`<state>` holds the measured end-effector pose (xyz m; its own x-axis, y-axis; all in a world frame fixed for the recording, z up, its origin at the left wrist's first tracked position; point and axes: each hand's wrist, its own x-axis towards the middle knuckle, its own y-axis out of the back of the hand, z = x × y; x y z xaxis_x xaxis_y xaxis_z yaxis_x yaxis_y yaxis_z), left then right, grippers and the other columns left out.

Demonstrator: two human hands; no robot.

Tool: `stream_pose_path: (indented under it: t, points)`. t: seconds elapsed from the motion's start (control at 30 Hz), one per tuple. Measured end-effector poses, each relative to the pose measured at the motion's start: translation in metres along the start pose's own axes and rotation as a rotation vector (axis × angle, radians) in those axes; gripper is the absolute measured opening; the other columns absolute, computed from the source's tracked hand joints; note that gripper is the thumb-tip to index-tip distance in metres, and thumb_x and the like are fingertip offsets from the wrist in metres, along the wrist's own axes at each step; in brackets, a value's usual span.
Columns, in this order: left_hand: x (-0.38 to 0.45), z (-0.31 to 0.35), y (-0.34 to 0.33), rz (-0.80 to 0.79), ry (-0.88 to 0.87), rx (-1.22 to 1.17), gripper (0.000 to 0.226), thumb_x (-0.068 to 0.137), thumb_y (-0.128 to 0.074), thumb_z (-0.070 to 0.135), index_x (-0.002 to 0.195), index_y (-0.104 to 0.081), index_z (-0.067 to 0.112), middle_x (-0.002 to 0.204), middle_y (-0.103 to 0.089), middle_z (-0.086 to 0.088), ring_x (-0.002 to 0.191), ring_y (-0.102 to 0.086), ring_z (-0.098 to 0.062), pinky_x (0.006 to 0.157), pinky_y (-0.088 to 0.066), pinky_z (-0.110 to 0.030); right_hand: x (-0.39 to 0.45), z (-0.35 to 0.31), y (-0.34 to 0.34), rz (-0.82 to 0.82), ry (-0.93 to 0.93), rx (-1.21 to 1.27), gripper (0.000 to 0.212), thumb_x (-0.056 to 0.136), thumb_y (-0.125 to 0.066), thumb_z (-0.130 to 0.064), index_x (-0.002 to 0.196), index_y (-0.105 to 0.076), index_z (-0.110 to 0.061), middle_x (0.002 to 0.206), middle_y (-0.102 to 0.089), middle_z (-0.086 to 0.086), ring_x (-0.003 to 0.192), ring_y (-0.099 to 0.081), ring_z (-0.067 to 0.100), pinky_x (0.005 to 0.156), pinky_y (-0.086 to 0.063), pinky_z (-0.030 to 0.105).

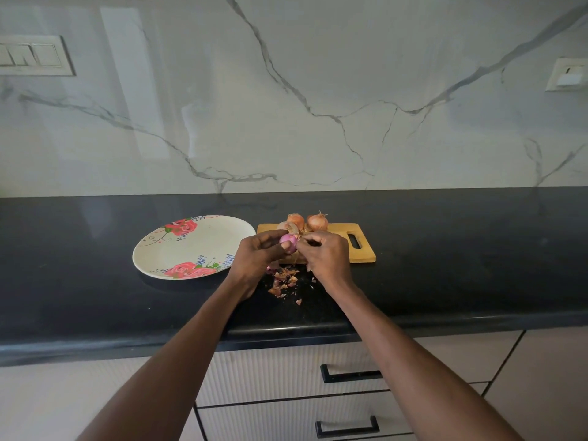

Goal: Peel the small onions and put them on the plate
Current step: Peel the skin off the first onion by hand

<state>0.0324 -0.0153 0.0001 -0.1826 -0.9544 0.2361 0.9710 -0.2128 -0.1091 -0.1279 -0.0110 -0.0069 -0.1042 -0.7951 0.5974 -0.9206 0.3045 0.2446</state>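
My left hand grips a small onion with pink-purple flesh showing, held above the counter just in front of the wooden cutting board. My right hand pinches the skin at the onion's right side. Three small onions in brown skin lie on the board's far edge: one at the back left, one at the back right, one partly hidden behind my fingers. The white plate with red roses sits left of the board with nothing on it.
Torn onion skins are scattered on the black counter below my hands. A marble wall rises behind, with switch plates at the far left and far right. Drawers with black handles lie under the counter's front edge.
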Motion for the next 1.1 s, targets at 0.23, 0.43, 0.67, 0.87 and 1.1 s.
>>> stream_pose_path:
  t: [0.23, 0.43, 0.67, 0.87, 1.1]
  points:
    - [-0.0001, -0.0004, 0.0007, 0.037, 0.013, -0.046, 0.03, 0.093, -0.068, 0.007, 0.122, -0.066, 0.001, 0.11, -0.074, -0.019, 0.095, -0.072, -0.025, 0.068, -0.057, -0.025, 0.0055, -0.0031, -0.0046, -0.057, -0.066, 0.03, 0.022, 0.089, -0.075, -0.023, 0.108, -0.079, -0.013, 0.096, -0.077, -0.004, 0.089, -0.069, 0.002, 0.076, -0.057, 0.023]
    - [-0.0029, 0.0017, -0.0018, 0.023, 0.003, -0.036, 0.034, 0.09, -0.071, 0.004, 0.122, -0.065, 0.0, 0.112, -0.074, -0.017, 0.102, -0.072, -0.028, 0.077, -0.057, -0.028, 0.0049, 0.0002, -0.0032, 0.003, -0.11, 0.072, 0.015, 0.087, -0.077, -0.015, 0.1, -0.08, -0.009, 0.091, -0.077, 0.002, 0.085, -0.073, 0.018, 0.077, -0.061, 0.04]
    - [-0.0031, 0.002, -0.0005, 0.029, 0.026, -0.031, 0.033, 0.09, -0.071, 0.007, 0.122, -0.064, 0.001, 0.111, -0.074, -0.015, 0.1, -0.072, -0.03, 0.073, -0.058, -0.027, 0.004, -0.0027, -0.0021, -0.008, -0.136, 0.161, 0.01, 0.087, -0.075, -0.006, 0.096, -0.077, -0.002, 0.083, -0.075, 0.009, 0.067, -0.072, 0.017, 0.056, -0.055, 0.023]
    - [-0.0018, 0.0002, 0.0017, 0.038, 0.064, -0.051, 0.036, 0.091, -0.07, 0.01, 0.124, -0.062, -0.001, 0.111, -0.074, -0.018, 0.104, -0.071, -0.033, 0.096, -0.057, -0.045, 0.005, -0.0034, -0.0019, -0.028, -0.141, 0.139, 0.003, 0.088, -0.074, -0.004, 0.089, -0.077, -0.004, 0.079, -0.074, 0.006, 0.066, -0.07, 0.013, 0.057, -0.054, 0.021]
    - [-0.002, 0.0012, 0.0011, 0.04, 0.061, -0.045, 0.035, 0.091, -0.071, 0.01, 0.123, -0.062, 0.0, 0.112, -0.073, -0.019, 0.101, -0.072, -0.029, 0.077, -0.058, -0.031, 0.0061, -0.0019, -0.0028, -0.054, -0.117, 0.067, 0.008, 0.09, -0.07, -0.005, 0.088, -0.078, -0.003, 0.083, -0.073, 0.003, 0.08, -0.068, 0.015, 0.069, -0.057, 0.029]
